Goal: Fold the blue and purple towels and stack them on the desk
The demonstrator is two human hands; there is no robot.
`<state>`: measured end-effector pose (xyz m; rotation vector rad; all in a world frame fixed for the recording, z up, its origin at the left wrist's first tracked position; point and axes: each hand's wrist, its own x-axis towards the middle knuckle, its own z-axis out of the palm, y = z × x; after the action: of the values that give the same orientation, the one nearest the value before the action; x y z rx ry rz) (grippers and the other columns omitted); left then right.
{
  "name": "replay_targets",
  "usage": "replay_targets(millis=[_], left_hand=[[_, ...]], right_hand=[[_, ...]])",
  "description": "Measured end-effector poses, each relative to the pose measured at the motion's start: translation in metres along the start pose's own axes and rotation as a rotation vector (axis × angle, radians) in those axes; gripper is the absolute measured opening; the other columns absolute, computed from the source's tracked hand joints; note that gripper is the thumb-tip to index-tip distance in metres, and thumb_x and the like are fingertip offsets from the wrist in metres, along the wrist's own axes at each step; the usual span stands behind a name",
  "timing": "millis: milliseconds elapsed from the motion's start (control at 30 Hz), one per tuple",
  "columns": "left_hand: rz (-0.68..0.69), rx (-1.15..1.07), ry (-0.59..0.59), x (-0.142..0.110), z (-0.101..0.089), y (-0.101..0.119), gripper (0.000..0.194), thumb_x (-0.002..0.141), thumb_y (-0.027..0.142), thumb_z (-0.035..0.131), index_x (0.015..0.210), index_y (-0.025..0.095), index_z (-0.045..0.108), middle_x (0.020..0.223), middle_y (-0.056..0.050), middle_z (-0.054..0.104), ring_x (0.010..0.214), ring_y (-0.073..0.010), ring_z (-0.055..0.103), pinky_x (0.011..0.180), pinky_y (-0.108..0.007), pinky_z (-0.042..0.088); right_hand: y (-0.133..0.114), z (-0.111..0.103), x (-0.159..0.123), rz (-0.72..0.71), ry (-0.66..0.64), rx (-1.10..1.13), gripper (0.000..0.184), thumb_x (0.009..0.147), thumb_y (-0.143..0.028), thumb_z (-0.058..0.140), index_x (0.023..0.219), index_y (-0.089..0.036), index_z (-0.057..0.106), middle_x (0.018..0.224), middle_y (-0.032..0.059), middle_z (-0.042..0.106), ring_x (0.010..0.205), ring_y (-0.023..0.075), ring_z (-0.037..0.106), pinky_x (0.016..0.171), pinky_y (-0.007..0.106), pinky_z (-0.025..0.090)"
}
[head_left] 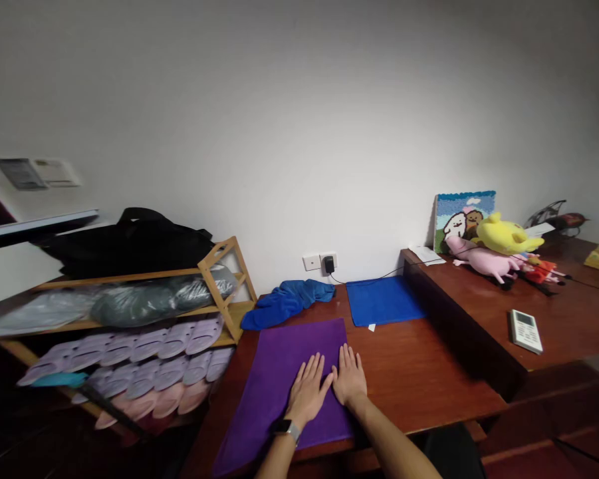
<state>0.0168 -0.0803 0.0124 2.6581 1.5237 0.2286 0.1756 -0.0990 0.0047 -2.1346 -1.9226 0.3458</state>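
A purple cloth (269,386) lies spread flat on the brown wooden table (419,379). My left hand (306,389), with a watch (286,429) on its wrist, rests palm down on the cloth with its fingers stretched out. Beside it, my right hand (349,379) lies flat over the cloth's right edge, fingers extended, the two thumbs close together. Behind my hands a blue cloth (383,301) lies flat, a small white tag at its front edge. To its left is a crumpled blue cloth (289,303).
A wooden rack (234,266) at left holds several slippers (147,344), plastic-wrapped items and a black bag (134,246). On the higher desk at right are plush toys (488,259), a remote (525,330) and a picture (463,213). A plugged-in adapter (329,264) trails a cable.
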Motion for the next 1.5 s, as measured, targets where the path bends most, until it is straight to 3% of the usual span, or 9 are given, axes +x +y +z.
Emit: replay_targets(millis=[233, 367, 667, 933, 1200, 1367, 1433, 1500], left_hand=[[-0.267, 0.096, 0.018, -0.061, -0.016, -0.086, 0.080, 0.099, 0.067, 0.021, 0.161, 0.016, 0.026, 0.168, -0.008, 0.024, 0.156, -0.0258, 0.022, 0.127, -0.048, 0.019], [-0.350, 0.134, 0.037, -0.078, -0.021, -0.108, 0.085, 0.097, 0.068, 0.023, 0.161, 0.012, 0.026, 0.168, -0.011, 0.020, 0.156, -0.0259, 0.020, 0.127, -0.048, 0.018], [-0.348, 0.130, 0.051, -0.079, -0.026, -0.100, 0.083, 0.098, 0.066, 0.027, 0.160, 0.011, 0.028, 0.168, -0.012, 0.021, 0.156, -0.0260, 0.020, 0.127, -0.047, 0.018], [-0.348, 0.131, 0.074, -0.077, -0.016, -0.106, 0.082, 0.098, 0.065, 0.027, 0.160, 0.011, 0.028, 0.168, -0.013, 0.022, 0.156, -0.0262, 0.020, 0.127, -0.047, 0.016], [-0.340, 0.108, 0.088, -0.077, -0.015, -0.111, 0.080, 0.098, 0.064, 0.028, 0.159, 0.012, 0.032, 0.167, -0.012, 0.025, 0.156, -0.0260, 0.021, 0.127, -0.048, 0.018], [-0.352, 0.076, 0.081, -0.076, -0.021, -0.116, 0.072, 0.100, 0.056, 0.028, 0.156, 0.011, 0.038, 0.164, -0.012, 0.033, 0.153, -0.0251, 0.030, 0.126, -0.047, 0.022], [-0.353, 0.077, 0.121, -0.072, -0.023, -0.108, 0.069, 0.101, 0.051, 0.027, 0.151, 0.008, 0.046, 0.161, -0.014, 0.039, 0.151, -0.0263, 0.034, 0.126, -0.047, 0.024], [-0.313, 0.062, 0.188, -0.064, -0.025, -0.085, 0.066, 0.103, 0.047, 0.023, 0.146, 0.008, 0.054, 0.157, -0.014, 0.046, 0.149, -0.0259, 0.038, 0.126, -0.046, 0.026]], right_hand=[[-0.001, 0.005, 0.001, 0.017, 0.020, 0.023, 0.068, 0.103, -0.042, 0.014, 0.162, -0.008, 0.014, 0.170, 0.0076, 0.007, 0.157, 0.0212, 0.004, 0.127, 0.042, -0.002], [-0.001, 0.002, 0.000, 0.022, 0.014, 0.007, 0.068, 0.103, -0.041, 0.014, 0.162, -0.007, 0.014, 0.170, 0.0083, 0.008, 0.157, 0.0219, 0.005, 0.127, 0.043, -0.001], [-0.007, -0.023, -0.014, 0.033, -0.056, 0.005, 0.068, 0.103, -0.040, 0.017, 0.162, -0.008, 0.016, 0.170, 0.0075, 0.009, 0.157, 0.0219, 0.006, 0.127, 0.042, 0.003], [-0.005, -0.020, -0.050, -0.011, -0.059, 0.043, 0.068, 0.102, -0.039, 0.016, 0.162, -0.008, 0.019, 0.169, 0.0076, 0.015, 0.157, 0.0216, 0.009, 0.127, 0.043, 0.006], [-0.010, -0.021, -0.057, 0.011, -0.014, 0.050, 0.069, 0.102, -0.042, 0.018, 0.162, -0.008, 0.017, 0.169, 0.0062, 0.010, 0.157, 0.0199, 0.007, 0.127, 0.040, 0.002], [-0.008, -0.020, -0.055, -0.005, -0.020, 0.052, 0.069, 0.102, -0.041, 0.017, 0.162, -0.007, 0.016, 0.169, 0.0072, 0.010, 0.157, 0.0212, 0.006, 0.127, 0.040, 0.001], [-0.008, -0.017, -0.053, -0.010, -0.019, 0.048, 0.069, 0.102, -0.041, 0.016, 0.162, -0.007, 0.017, 0.169, 0.0075, 0.009, 0.157, 0.0219, 0.005, 0.127, 0.041, 0.001], [-0.007, -0.013, -0.051, -0.014, -0.012, 0.050, 0.068, 0.102, -0.041, 0.016, 0.161, -0.007, 0.017, 0.169, 0.0079, 0.009, 0.157, 0.0224, 0.005, 0.127, 0.042, 0.000]])
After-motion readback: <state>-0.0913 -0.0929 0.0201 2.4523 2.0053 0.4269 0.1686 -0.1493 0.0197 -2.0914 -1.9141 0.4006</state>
